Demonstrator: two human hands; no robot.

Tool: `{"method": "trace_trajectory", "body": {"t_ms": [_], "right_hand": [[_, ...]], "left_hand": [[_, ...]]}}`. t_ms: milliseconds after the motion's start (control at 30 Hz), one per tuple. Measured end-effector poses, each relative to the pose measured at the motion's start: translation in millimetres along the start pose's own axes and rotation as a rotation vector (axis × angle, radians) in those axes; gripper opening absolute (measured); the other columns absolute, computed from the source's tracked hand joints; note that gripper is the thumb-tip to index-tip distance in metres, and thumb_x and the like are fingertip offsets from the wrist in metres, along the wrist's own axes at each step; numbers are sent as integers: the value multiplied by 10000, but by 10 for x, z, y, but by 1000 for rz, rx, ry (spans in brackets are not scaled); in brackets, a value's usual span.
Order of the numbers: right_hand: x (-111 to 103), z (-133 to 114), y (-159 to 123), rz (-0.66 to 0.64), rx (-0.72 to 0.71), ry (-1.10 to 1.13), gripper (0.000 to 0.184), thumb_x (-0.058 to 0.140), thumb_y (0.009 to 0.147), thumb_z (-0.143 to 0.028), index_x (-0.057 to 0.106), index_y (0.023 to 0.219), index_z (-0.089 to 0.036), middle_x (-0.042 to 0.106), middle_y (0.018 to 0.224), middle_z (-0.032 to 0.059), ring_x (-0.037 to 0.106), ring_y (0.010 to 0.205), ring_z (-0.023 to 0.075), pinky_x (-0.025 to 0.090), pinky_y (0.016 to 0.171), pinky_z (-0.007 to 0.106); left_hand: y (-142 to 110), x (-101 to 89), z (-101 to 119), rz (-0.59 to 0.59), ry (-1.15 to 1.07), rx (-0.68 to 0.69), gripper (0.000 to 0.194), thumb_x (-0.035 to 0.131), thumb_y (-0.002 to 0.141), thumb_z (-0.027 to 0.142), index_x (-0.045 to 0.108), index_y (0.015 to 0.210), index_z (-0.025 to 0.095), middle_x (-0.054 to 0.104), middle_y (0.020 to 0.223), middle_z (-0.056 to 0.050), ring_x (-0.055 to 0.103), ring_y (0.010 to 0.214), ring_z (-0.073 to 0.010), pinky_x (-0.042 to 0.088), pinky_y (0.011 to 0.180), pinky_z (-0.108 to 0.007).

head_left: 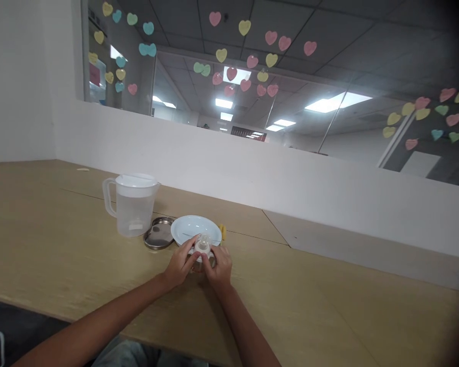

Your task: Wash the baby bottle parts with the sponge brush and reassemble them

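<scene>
Held thing: a small clear baby bottle with a translucent silicone teat (203,248), upright, just below the middle of the frame, its base hidden behind the fingers so I cannot tell whether it rests on the table.
Left hand: the left hand (181,266) comes in from the lower left, fingers curled round the left side of the bottle, thumb and forefinger pinching near the collar under the teat.
Right hand: the right hand (220,267) comes in from the lower centre, fingers wrapped against the right side of the bottle, knuckles toward the camera; both hands close together on it.
Plate: a round pale blue plate (193,228) lies just behind the hands, touching or almost touching the teat in the view.
Lid: a round shiny steel lid or dish (158,234) sits just left of the plate, partly tucked under its rim.
Jug: a clear plastic measuring jug with a white lid and a handle on its left (132,204) stands left of centre, just behind the steel piece; it looks filled with water.
Yellow bit: a small yellow object (223,232) peeks out at the plate's right edge; too hidden to identify.
Table: a light wood-grain table (61,244) fills the lower half of the frame.
Window: a glass pane above a white ledge, dotted with pink, yellow, green and blue heart stickers (245,26), spans the top.
Writing: none legible on bottle, jug or stickers.
</scene>
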State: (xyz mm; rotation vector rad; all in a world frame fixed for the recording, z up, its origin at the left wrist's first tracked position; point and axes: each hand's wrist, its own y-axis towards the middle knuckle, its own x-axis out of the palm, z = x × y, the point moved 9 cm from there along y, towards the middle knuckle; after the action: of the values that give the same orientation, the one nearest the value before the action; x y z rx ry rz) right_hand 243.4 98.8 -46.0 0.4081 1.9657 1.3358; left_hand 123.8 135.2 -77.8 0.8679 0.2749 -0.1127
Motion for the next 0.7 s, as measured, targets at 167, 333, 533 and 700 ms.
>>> {"method": "trace_trajectory", "body": {"t_ms": [167, 333, 533, 700], "right_hand": [[6, 23, -1, -44, 5, 9, 278, 455, 882, -401, 584, 856, -157, 617, 771, 56, 538, 713, 181, 395, 648, 293], [-37, -40, 23, -52, -53, 43, 287, 439, 877, -398, 575, 940, -154, 626, 824, 70, 558, 753, 197, 416, 679, 317], [-5, -17, 29, -51, 15, 91, 353, 494, 854, -398, 544, 1104, -154, 634, 933, 90, 583, 810, 202, 467, 717, 329], [86, 140, -37, -58, 174, 234, 389, 557, 824, -382, 533, 1144, -162, 658, 1004, 97, 619, 894, 218, 497, 780, 333]], "left_hand": [[-12, 25, -14, -43, 21, 6, 498, 400, 918, 379, 363, 1359, 149, 479, 1347, -134, 455, 1233, -254, 374, 1029, -402], [-5, 36, -51, -102, 117, 12, 672, 525, 839, 431, 290, 1396, 137, 450, 1369, -146, 439, 1244, -274, 360, 1040, -419], [21, 33, -57, -52, 229, 39, 651, 626, 747, 372, 405, 1320, 156, 544, 1258, -135, 511, 1143, -273, 414, 981, -430], [7, 52, -46, -42, 244, 85, 623, 624, 754, 344, 417, 1309, 154, 567, 1217, -131, 522, 1127, -262, 429, 969, -419]]}}
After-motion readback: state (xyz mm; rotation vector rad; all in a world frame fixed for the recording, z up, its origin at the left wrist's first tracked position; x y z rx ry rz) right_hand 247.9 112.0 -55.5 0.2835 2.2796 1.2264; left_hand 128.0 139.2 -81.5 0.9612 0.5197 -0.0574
